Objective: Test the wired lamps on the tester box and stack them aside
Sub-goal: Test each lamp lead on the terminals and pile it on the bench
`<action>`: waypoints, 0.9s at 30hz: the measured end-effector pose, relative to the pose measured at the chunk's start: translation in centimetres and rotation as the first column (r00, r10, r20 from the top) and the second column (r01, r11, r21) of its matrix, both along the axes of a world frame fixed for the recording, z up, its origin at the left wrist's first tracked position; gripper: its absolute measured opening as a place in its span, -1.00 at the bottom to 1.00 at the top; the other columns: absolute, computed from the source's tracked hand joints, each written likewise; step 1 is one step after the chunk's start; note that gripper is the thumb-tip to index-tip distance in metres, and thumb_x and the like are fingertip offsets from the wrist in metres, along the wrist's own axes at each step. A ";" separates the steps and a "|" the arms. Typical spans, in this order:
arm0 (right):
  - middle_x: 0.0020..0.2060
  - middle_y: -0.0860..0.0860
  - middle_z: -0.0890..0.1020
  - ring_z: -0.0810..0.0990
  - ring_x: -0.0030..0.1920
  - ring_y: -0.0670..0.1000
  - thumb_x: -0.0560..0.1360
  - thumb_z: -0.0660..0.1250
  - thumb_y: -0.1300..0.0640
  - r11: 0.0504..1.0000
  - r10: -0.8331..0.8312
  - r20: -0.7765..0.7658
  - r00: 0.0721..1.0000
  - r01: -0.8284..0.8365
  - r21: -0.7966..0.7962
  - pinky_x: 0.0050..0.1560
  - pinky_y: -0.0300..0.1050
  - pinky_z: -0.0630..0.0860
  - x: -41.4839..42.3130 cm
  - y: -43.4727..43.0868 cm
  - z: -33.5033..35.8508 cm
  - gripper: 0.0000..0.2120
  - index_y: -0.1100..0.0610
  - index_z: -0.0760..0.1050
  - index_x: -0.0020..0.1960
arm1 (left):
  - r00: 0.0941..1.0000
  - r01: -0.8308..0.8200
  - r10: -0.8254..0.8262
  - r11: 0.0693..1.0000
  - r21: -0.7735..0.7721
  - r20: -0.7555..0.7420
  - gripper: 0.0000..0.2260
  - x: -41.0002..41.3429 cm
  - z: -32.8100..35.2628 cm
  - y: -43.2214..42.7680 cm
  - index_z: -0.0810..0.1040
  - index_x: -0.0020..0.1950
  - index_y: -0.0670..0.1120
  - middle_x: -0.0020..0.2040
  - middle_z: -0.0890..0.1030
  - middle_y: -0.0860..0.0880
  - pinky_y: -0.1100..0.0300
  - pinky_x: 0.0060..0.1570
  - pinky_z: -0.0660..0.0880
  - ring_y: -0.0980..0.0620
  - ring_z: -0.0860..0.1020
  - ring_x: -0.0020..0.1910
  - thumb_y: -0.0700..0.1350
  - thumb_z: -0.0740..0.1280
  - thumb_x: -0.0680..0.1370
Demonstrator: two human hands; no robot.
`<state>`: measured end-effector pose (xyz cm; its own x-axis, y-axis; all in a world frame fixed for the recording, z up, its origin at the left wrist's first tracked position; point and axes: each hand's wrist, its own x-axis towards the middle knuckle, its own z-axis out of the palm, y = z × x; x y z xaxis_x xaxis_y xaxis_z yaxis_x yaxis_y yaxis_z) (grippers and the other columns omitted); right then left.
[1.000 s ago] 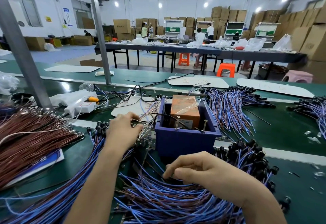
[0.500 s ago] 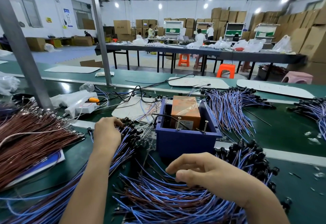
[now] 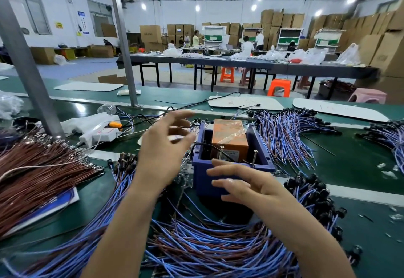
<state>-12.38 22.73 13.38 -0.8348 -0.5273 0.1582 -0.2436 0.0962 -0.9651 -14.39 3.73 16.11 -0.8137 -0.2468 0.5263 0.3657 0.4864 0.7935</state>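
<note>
Tester box (image 3: 202, 181) just right of left hand (image 3: 161, 153), behind right hand (image 3: 253, 188); all fingers (image 3: 229, 184) loose, empty.

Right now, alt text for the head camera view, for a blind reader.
A left hand and right hand, both open, hover by a blue box holding an orange block. Blue wires lie piled around it on a green bench.

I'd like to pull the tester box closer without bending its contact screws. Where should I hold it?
Hold the blue tester box by its two outer side walls, low down, coming from the near side. Its top is open, the orange block sits inside, and two screws stand up at the near rim.
</note>
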 end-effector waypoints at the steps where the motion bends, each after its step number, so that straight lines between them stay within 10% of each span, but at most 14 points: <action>1: 0.28 -0.28 0.50 0.58 0.19 -0.12 0.48 0.27 -0.03 0.999 0.014 -0.012 1.000 -0.014 -0.041 0.22 -0.06 0.53 0.0 -0.1 0.0 -0.74 -0.10 0.63 0.11 | 0.994 0.109 -0.109 0.994 0.012 0.014 -0.66 0.6 0.2 1.4 0.58 0.08 0.20 -0.09 0.63 0.15 0.35 -0.15 0.58 0.27 0.61 -0.14 -0.21 0.45 0.45; 7: 0.16 0.02 0.64 0.64 0.13 0.03 0.44 0.25 0.12 0.952 -0.097 0.123 0.988 0.128 -0.276 -0.03 -0.14 0.62 -0.5 1.2 -0.1 -0.72 0.11 0.68 0.04 | 0.947 0.302 -0.306 0.952 0.055 0.097 -0.71 1.1 -0.6 5.0 0.56 0.07 0.19 -0.05 0.64 0.09 0.15 0.06 0.56 0.13 0.64 -0.08 -0.19 0.41 0.50; 10: 0.06 0.10 0.68 0.66 0.09 0.06 0.43 0.24 0.19 0.844 -0.134 0.221 0.966 0.228 -0.486 0.11 -0.07 0.58 -0.7 2.4 0.4 -0.72 0.19 0.67 0.02 | 0.854 0.418 -0.436 0.900 0.124 0.284 -0.79 1.0 -1.0 4.9 0.51 0.14 0.11 -0.07 0.65 0.03 0.07 -0.15 0.61 0.04 0.63 -0.29 -0.11 0.36 0.54; 14: -0.06 0.05 0.71 0.68 0.00 0.09 0.47 0.27 0.17 0.427 -0.311 0.480 0.820 0.572 -0.700 0.02 -0.02 0.63 -1.1 3.7 0.7 -0.82 0.18 0.65 -0.11 | 0.789 0.529 -0.491 0.848 -0.003 0.368 -0.89 0.5 -1.5 4.0 0.63 -0.04 -0.01 -0.31 0.66 0.02 0.37 -0.49 0.33 0.15 0.37 -0.55 -0.11 0.30 0.58; 19: -0.12 -0.02 0.60 0.58 -0.09 -0.03 0.60 0.17 0.20 -0.019 -0.396 0.771 0.500 0.834 -0.551 0.04 -0.06 0.56 -1.8 6.9 -0.6 -0.81 0.11 0.51 -0.14 | 0.805 0.472 -0.380 0.876 -0.104 0.455 -0.87 -0.5 -1.4 0.4 0.67 -0.19 -0.06 -0.37 0.65 0.04 0.39 -0.42 0.35 0.16 0.45 -0.45 -0.08 0.39 0.52; 23: 0.02 0.02 0.59 0.55 -0.26 -0.12 0.55 0.22 0.30 -0.072 -0.662 0.704 0.256 0.914 -0.400 -0.25 -0.28 0.49 -2.2 8.5 -1.7 -0.81 0.09 0.57 -0.05 | 0.827 0.330 -0.179 0.922 -0.202 0.533 -0.82 -1.0 -2.0 -3.2 0.66 -0.31 -0.08 -0.38 0.65 0.00 0.45 -0.45 0.30 0.23 0.41 -0.49 -0.03 0.46 0.45; 27: -0.08 0.13 0.58 0.49 -0.31 0.02 0.53 0.29 0.25 0.161 -0.973 0.152 0.171 0.984 -0.079 -0.24 -0.13 0.46 -2.1 8.6 -2.4 -0.74 0.06 0.60 0.17 | 0.828 0.303 -0.227 0.950 -0.069 0.513 -0.86 -1.0 -1.9 -3.6 0.67 -0.28 -0.11 -0.38 0.65 -0.05 0.39 -0.46 0.35 0.14 0.43 -0.47 -0.08 0.47 0.44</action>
<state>-14.45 31.30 10.99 -0.6534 0.7537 0.0709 0.0020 0.0954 -0.9954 -15.35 0.15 14.20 -0.9969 0.0618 0.0497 0.0755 0.5482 0.8329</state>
